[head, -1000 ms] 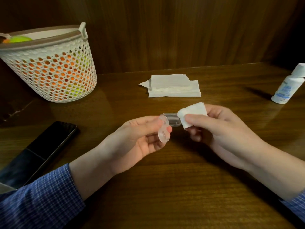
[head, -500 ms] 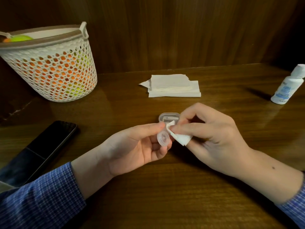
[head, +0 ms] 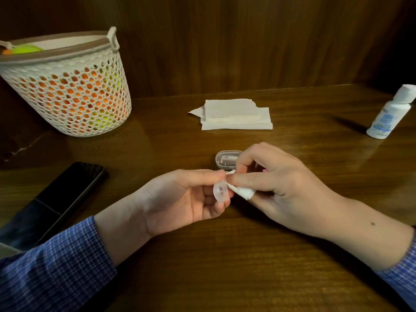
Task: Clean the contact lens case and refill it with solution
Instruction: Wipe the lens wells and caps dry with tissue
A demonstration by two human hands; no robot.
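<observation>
My left hand [head: 180,199] pinches a clear contact lens case [head: 220,190], its round well turned toward me. My right hand [head: 276,176] pinches a small white tissue piece [head: 244,192] and presses it against the case's right side. Just behind the hands a clear oval box [head: 226,159] with small parts inside lies on the table, partly hidden by my right fingers. The white solution bottle [head: 389,113] with a blue label and white cap stands at the far right, well away from both hands.
A stack of white tissues [head: 236,117] lies at the table's back middle. A white perforated basket [head: 67,84] holding orange and green things stands back left. A black phone [head: 60,199] lies at the left. A wooden wall runs behind the table [head: 225,266].
My right hand came down and turned over, bringing the tissue from above the case to its right side. My left hand tilted the case so the well faces me.
</observation>
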